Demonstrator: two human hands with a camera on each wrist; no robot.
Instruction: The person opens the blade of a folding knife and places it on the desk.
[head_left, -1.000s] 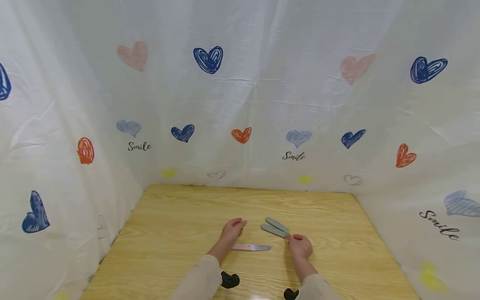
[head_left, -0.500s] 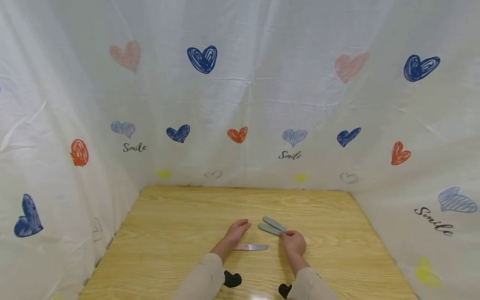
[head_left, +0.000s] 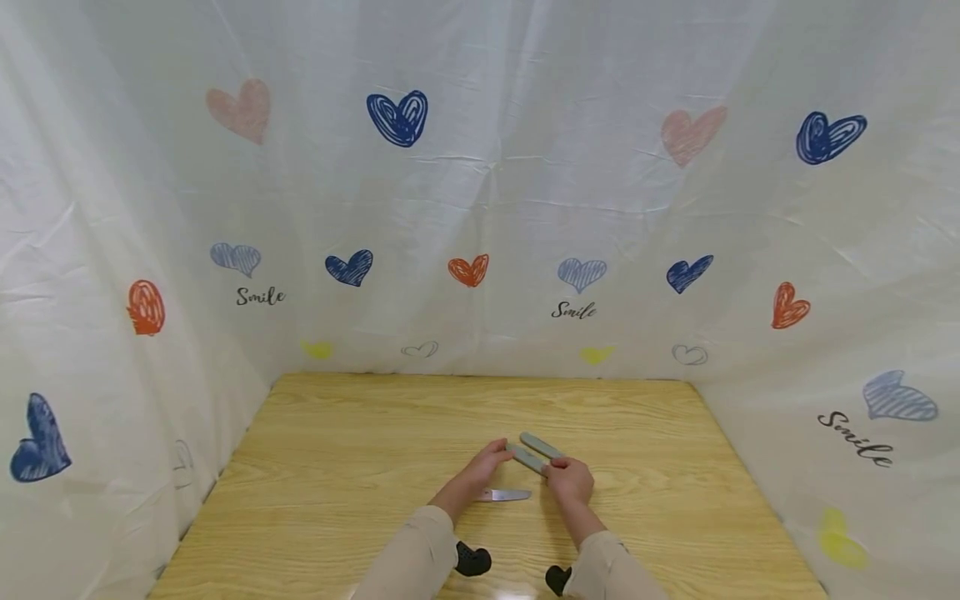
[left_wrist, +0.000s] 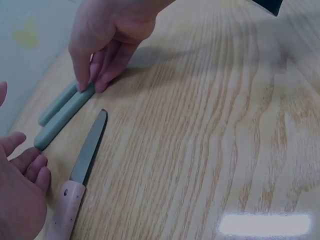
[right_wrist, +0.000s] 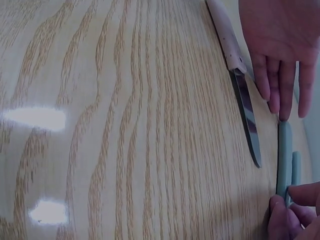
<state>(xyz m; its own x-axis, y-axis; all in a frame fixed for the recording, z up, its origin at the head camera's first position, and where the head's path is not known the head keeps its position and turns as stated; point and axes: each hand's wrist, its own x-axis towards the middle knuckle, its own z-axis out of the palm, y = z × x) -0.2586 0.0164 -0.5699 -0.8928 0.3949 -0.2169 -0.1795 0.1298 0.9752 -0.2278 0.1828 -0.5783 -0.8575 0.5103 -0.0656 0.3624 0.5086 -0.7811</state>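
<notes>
Two slim grey-green bars with rounded ends lie nearly side by side; I cannot tell their kind. The nearer bar [head_left: 527, 458] has its right end pinched between the thumb and fingers of my right hand [head_left: 570, 481]. The farther bar [head_left: 542, 445] lies just behind, its right end partly hidden by that hand. My left hand [head_left: 483, 468] is held with fingers extended, the fingertips at the nearer bar's left end, apparently touching it. In front lies a knife [left_wrist: 92, 145] with a pink handle, blade toward the right; the left forearm hides part of its handle in the head view.
The pale wooden table [head_left: 360, 433] is bordered at the back and sides by a white curtain [head_left: 420, 200] printed with hearts. Small black devices [head_left: 472, 559] are worn at the wrists.
My left hand has moved right, up to the bar's left end. My right hand has shifted left and now pinches the nearer bar, which has moved slightly left. The view has turned slightly right.
</notes>
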